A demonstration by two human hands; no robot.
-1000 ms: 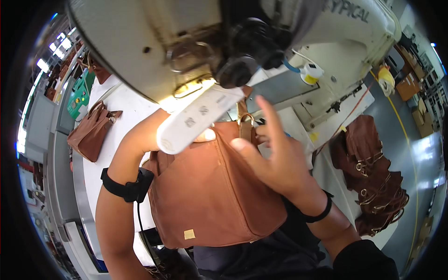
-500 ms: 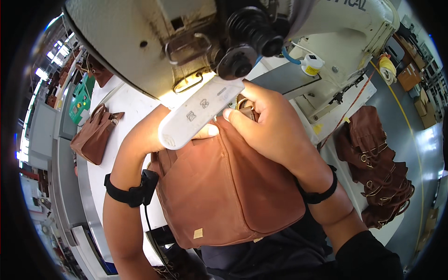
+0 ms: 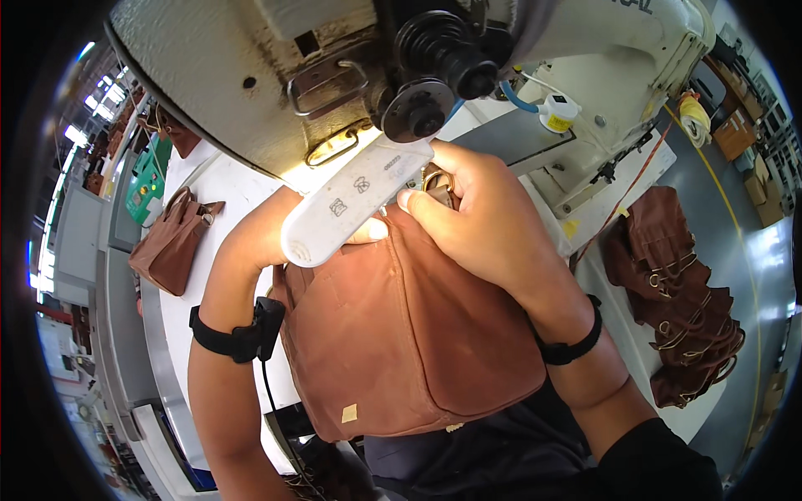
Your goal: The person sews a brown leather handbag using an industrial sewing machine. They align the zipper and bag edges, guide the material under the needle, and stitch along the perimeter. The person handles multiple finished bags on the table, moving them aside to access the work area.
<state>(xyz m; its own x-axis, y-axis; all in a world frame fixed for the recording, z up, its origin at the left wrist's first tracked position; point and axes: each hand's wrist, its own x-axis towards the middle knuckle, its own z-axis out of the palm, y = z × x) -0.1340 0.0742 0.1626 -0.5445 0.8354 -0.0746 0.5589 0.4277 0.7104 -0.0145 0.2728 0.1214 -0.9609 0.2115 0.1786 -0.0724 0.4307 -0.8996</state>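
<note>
A brown handbag [image 3: 359, 334] hangs between my forearms, its top edge up under the head of a sewing machine [image 3: 225, 92]. My left hand [image 3: 372, 231] is mostly hidden behind the machine's white lever-like plate [image 3: 355, 200]; its thumb lies on the bag's upper edge. My right hand [image 3: 480, 217] pinches the bag's rim to the right of the seam, thumb on top. Beside that thumb a gold-coloured ring [image 3: 436, 177] and a brown strap end show. The needle area is hidden by the white plate.
Another brown bag [image 3: 175, 242] stands on the white table [image 3: 196, 313] at left, near a green device [image 3: 146, 188]. Several brown bags [image 3: 668, 309] are piled at right. A small white bottle [image 3: 558, 113] sits by the machine's arm. Black bands circle both my forearms.
Both hands keep their hold on the bag, which has barely shifted. A little more of the gold-coloured ring shows beside my right thumb. The whole view has moved slightly.
</note>
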